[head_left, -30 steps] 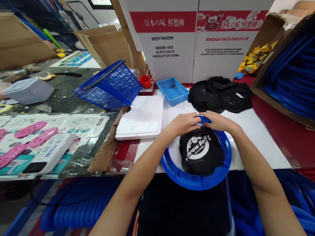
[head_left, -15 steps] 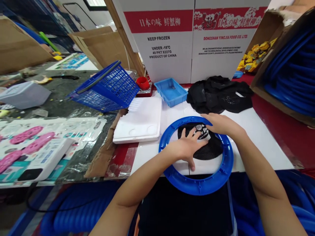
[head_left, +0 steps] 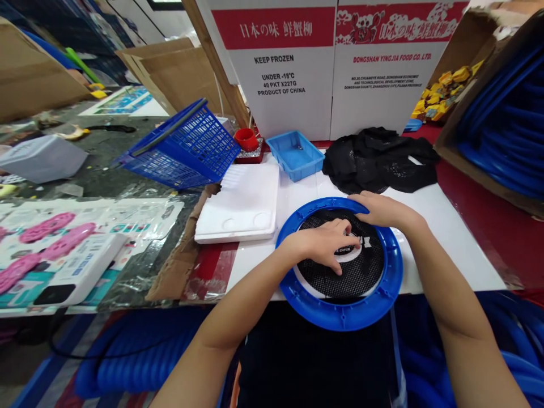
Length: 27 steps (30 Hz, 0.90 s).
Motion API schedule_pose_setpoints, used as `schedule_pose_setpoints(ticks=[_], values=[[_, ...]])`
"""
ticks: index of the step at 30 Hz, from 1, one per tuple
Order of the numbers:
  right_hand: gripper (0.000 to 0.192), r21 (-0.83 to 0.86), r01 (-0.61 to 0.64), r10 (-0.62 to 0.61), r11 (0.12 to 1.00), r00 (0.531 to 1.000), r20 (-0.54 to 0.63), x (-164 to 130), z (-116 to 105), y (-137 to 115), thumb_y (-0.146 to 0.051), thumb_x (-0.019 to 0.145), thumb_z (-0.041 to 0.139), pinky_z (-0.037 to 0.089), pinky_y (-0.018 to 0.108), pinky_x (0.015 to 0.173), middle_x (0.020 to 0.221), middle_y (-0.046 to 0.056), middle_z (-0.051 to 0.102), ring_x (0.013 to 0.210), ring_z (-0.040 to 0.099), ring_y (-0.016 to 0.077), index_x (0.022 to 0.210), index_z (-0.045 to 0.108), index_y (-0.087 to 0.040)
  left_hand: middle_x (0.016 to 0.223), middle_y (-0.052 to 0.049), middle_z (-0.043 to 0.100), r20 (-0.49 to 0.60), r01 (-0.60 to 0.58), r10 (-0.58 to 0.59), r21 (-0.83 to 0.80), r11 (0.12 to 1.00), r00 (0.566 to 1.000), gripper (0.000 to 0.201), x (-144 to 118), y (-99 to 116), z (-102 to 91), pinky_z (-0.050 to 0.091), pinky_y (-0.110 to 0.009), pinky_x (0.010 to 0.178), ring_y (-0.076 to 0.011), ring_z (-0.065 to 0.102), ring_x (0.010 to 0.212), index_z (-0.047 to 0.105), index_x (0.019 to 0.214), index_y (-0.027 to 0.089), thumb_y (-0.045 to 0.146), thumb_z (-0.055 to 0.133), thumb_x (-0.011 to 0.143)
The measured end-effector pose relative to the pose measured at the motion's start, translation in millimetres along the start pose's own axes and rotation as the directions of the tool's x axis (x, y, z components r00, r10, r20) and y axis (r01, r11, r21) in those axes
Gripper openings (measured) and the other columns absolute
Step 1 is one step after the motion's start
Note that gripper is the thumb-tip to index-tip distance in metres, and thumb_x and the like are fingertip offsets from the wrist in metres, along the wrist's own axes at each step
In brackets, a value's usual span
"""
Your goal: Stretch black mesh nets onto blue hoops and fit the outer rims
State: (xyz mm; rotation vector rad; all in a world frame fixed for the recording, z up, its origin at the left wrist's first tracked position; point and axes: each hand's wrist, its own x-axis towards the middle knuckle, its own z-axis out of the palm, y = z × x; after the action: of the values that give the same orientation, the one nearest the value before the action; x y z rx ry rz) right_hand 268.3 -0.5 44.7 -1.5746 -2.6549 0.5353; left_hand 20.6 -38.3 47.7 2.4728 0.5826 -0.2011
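A blue plastic ring lies on the white tabletop at its near edge. A black mesh net with white print is spread inside it and nearly fills the opening. My left hand presses flat on the middle of the mesh, fingers spread. My right hand rests on the ring's far rim, fingers curled over the mesh edge there.
A pile of black mesh nets lies behind the ring. A small blue tray, a red cup, a white foam slab and a tilted blue basket stand to the left. White cartons close the back; blue hoops fill a box at right.
The mesh went from bunched up to spread across the ring. My left hand moved from the far rim down onto the mesh centre. My right hand stayed at the far rim.
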Motion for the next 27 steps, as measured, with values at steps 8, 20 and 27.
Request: schedule_pose_setpoints(ticks=[8, 20, 27], values=[[0.055, -0.072, -0.039, 0.039, 0.997, 0.999, -0.002, 0.5, 0.9, -5.6, -0.041, 0.105, 0.058, 0.057, 0.043, 0.091, 0.136, 0.017, 0.068, 0.116, 0.072, 0.0373, 0.159, 0.054, -0.028, 0.186, -0.017, -0.009, 0.076, 0.211, -0.215, 0.049, 0.976, 0.974, 0.132, -2.4, 14.5, 10.6, 0.009, -0.073, 0.133, -0.0520, -0.004, 0.170, 0.022, 0.176, 0.035, 0.056, 0.097, 0.070], [0.047, -0.068, -0.073, 0.073, 0.995, 0.997, -0.004, -4.9, -3.6, 4.2, -0.054, 0.109, 0.050, 0.058, 0.042, 0.083, 0.124, 0.017, 0.080, 0.104, 0.078, 0.0366, 0.140, 0.071, -0.025, 0.180, -0.018, -0.027, 0.204, 0.149, -0.169, 0.110, 0.983, 0.964, 0.153, -3.4, 19.5, 10.8, -0.005, -0.078, 0.130, -0.0478, -0.023, 0.167, 0.005, 0.179, 0.030, 0.056, 0.100, 0.062], [0.058, 0.034, -0.069, 0.067, 0.997, 0.997, 0.041, -5.8, -7.4, 12.9, -0.064, 0.103, 0.058, 0.056, 0.041, 0.080, 0.116, 0.013, 0.082, 0.094, 0.077, 0.0325, 0.146, 0.069, -0.026, 0.181, -0.018, -0.024, 0.231, 0.224, -0.242, 0.105, 0.969, 0.942, 0.156, -1.8, 23.7, 12.7, -0.004, -0.087, 0.123, -0.0519, -0.021, 0.166, -0.003, 0.178, 0.032, 0.060, 0.098, 0.062]])
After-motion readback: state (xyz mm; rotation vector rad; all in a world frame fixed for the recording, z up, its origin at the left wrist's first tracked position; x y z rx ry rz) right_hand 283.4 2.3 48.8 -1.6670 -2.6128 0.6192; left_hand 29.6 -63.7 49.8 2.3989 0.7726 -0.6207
